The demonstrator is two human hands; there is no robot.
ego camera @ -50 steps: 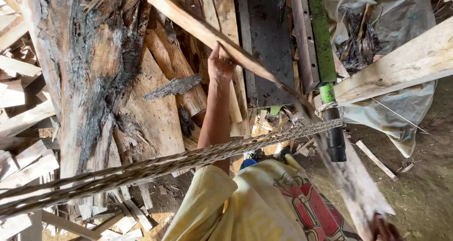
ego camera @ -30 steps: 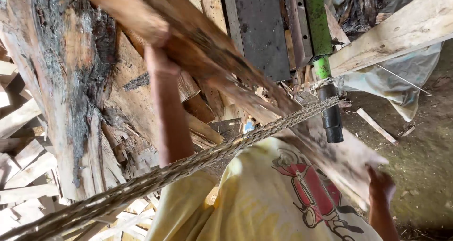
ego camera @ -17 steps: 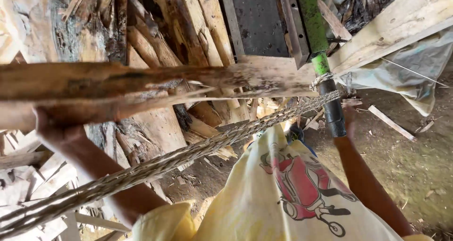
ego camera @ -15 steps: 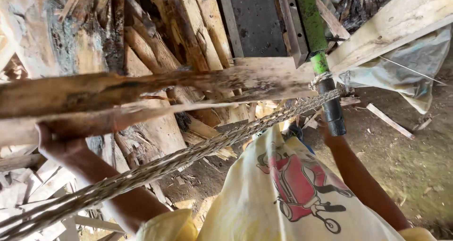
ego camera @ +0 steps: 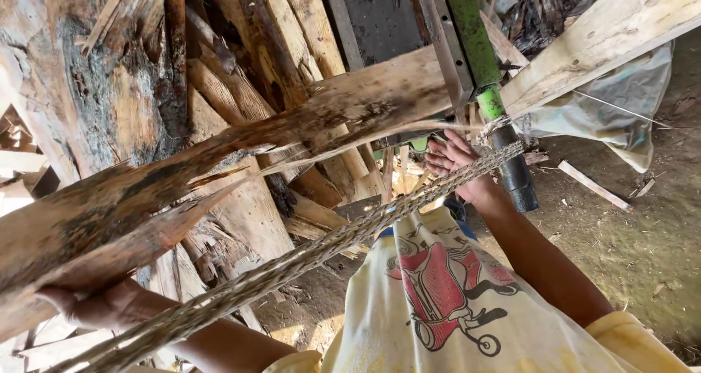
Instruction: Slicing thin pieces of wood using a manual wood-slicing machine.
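While the long, rough slab of split wood with dark bark streaks (ego camera: 241, 161) hangs slantwise across the scene, it runs from the lower left up toward the green metal post (ego camera: 475, 48) at the top right. The left hand (ego camera: 91, 304) is under its thick, splintered near end, fingers curled shut around the underside, taking the weight there. Over at the far end, the right hand (ego camera: 453, 158) is spread, fingers loose and extended, pressed against the thin tip of the slab just beside the post; it grips nothing that I can make out. A braided straw-coloured rope (ego camera: 328, 245) stretches taut below the slab, almost parallel to it, crossing in front of both forearms and ending at the black handle (ego camera: 515, 176) that hangs under the green post. The right wrist sits right behind that rope. Below, the person's pale yellow shirt with a red vehicle print (ego camera: 445, 293) fills the bottom of the view. Behind the slab, a heap of split logs and planks (ego camera: 241, 44) leans together, with a big weathered trunk (ego camera: 80, 103) on the left. A pale sawn beam (ego camera: 606, 37) angles off to the upper right, above a crumpled grey tarpaulin (ego camera: 621, 110) lying on the dirt floor (ego camera: 642, 227).
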